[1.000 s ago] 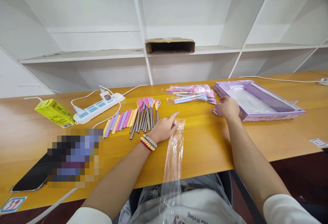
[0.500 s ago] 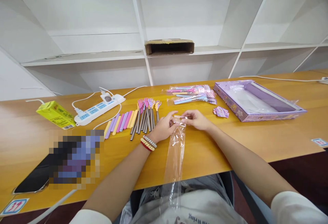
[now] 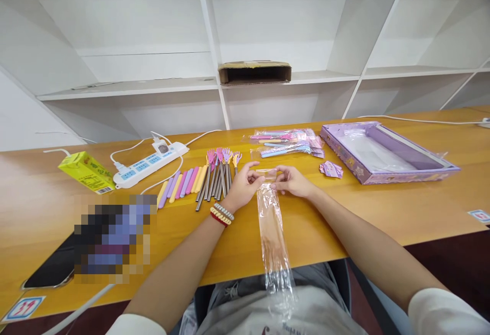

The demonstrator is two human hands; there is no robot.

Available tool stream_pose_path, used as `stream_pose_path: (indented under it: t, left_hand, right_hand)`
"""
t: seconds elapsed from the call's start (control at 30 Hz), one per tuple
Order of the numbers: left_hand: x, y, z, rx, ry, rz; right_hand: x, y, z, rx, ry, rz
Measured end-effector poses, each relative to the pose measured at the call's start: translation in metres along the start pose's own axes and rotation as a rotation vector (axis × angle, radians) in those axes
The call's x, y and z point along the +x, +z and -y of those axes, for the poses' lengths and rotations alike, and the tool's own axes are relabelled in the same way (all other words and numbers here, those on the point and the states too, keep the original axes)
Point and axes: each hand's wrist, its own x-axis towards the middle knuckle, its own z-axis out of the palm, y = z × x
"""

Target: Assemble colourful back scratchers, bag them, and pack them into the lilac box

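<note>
Between my hands is a long clear plastic bag [image 3: 272, 228], its top end pinched on both sides and its tail hanging over the table edge onto my lap. My left hand [image 3: 245, 184] grips the left corner of that end, thumb against fingers. At the right corner, my right hand [image 3: 293, 181] holds it the same way. Just left of my left hand lie several metal rods with coloured hand-shaped heads [image 3: 220, 171]. Beside those sits a row of pastel handles [image 3: 182, 186]. Beyond my hands are filled clear packets [image 3: 285, 142], and a small pile of purple cards [image 3: 331, 169] lies to the right.
A purple open box [image 3: 386, 153] stands at the right. On the left are a white power strip [image 3: 151, 164] with cords, a yellow drink carton [image 3: 87, 172] and a phone [image 3: 51, 263], partly pixelated. Behind the table rise white shelves with a cardboard box [image 3: 254, 73].
The bag's top end has been spread wider between my fingers, and its hanging tail has swung to the right. Both hands still hold it.
</note>
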Motion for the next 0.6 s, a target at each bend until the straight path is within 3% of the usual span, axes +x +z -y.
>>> stream_pose_path:
  t: [0.07, 0.13, 0.2, 0.37, 0.47, 0.6]
  left_hand:
    - [0.001, 0.0, 0.002, -0.01, -0.013, 0.016]
    - [0.002, -0.001, 0.005, 0.016, -0.001, -0.048]
    - [0.005, -0.003, 0.008, 0.073, 0.019, -0.212]
    - [0.01, -0.016, 0.005, 0.257, 0.051, -0.768]
    - [0.012, -0.028, -0.001, 0.329, 0.069, -0.93]
    - [0.014, -0.041, -0.004, 0.36, 0.044, -1.017]
  right_hand:
    - [0.0, 0.0, 0.003, 0.016, -0.003, -0.026]
    - [-0.002, 0.001, 0.007, 0.018, 0.004, -0.04]
    - [-0.004, 0.002, 0.011, 0.005, 0.031, -0.006]
    - [-0.011, 0.001, 0.013, -0.065, 0.133, 0.158]
    - [-0.012, -0.005, 0.014, -0.16, 0.164, 0.199]
    - [-0.014, -0.014, 0.016, -0.432, -0.044, -0.012]
